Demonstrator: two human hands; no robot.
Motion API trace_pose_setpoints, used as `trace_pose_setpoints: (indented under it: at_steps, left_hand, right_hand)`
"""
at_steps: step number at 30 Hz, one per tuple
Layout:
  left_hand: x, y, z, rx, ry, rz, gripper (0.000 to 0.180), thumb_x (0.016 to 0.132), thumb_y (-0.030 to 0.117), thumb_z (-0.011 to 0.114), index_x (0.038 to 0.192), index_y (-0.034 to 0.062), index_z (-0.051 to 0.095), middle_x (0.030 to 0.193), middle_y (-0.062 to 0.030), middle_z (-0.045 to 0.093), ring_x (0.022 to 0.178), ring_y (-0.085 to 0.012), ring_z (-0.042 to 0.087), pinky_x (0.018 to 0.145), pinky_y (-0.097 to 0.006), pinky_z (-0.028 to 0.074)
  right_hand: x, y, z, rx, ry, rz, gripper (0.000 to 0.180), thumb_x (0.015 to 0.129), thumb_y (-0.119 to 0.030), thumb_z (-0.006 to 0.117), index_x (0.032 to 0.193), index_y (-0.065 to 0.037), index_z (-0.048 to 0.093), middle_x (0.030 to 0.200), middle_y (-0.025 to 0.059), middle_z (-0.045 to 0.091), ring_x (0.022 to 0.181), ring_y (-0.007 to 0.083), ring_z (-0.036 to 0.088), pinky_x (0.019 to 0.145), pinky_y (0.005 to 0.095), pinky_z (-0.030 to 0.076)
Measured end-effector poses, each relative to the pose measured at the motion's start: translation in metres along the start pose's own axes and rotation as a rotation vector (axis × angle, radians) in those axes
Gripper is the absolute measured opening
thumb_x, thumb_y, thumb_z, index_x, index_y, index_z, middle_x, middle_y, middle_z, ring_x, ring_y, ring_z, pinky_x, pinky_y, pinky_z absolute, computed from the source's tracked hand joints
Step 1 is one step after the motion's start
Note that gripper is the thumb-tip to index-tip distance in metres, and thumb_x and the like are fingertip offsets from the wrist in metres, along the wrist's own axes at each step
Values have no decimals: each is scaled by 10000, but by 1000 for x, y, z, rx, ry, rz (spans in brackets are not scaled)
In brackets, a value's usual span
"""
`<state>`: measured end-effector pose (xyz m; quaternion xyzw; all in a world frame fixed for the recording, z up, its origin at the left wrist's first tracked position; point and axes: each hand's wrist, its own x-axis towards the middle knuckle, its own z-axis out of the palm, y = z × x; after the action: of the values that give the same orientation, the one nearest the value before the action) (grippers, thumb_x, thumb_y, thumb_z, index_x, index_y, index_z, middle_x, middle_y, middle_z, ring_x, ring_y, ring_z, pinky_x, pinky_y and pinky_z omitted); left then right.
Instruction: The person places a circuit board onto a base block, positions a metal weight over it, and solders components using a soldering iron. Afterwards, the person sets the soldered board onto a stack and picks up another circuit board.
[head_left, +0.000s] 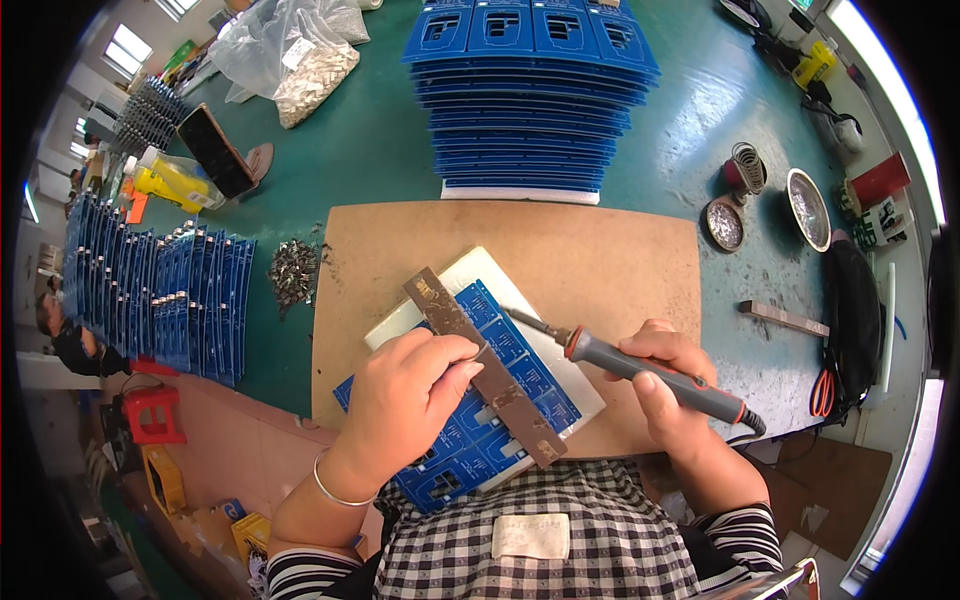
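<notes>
dark phone [213, 150] propped up left on green bench [380, 115], yellow bottles [163, 185] beside it, red stool [154, 415] on floor [270, 450], red-handled scissors [822, 393] far right

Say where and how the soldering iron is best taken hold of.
Best, I'd judge, around the grey handle, coming from the right, where the right hand already holds it. The iron slants: its slim metal tip, likely the hot end, points up and left, while the cable leaves at the lower right, clear of the grip.
</notes>
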<state>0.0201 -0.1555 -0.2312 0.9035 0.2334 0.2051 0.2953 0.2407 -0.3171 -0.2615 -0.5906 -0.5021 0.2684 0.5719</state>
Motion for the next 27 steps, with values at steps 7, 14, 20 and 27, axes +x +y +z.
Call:
trace_pose_setpoints:
  at_steps: [7,14,20,27]
  left_hand:
    - [-15,26,9,-237,-60,-62,131,843,26,677,897,27,558,733,-75,577,610,-181,583,537,-303,463]
    - [-15,46,24,-243,-119,105,160,805,26,685,889,57,553,741,-100,553,639,-297,578,562,-393,467]
    - [-30,31,6,-105,-52,-11,150,760,1,696,803,77,574,669,-66,570,549,-283,557,506,-392,449]
    - [-35,17,-9,179,107,-56,156,709,-41,676,757,65,572,596,-54,537,506,-208,510,495,-337,417]
  right_hand:
    - [-4,-10,7,-29,-117,-233,467,795,-312,772,1166,-63,635,1008,107,706,833,264,640,813,379,471]
    - [-9,-5,30,-88,-184,-426,366,707,-73,788,1049,-119,665,900,44,653,873,246,607,782,369,477]
    - [-10,0,12,-145,-206,-330,373,682,3,766,1021,-111,658,856,54,604,838,246,599,740,382,488]
    - [-15,-5,-19,9,-4,-155,303,863,-243,664,1057,-10,662,796,84,648,737,223,586,704,368,478]
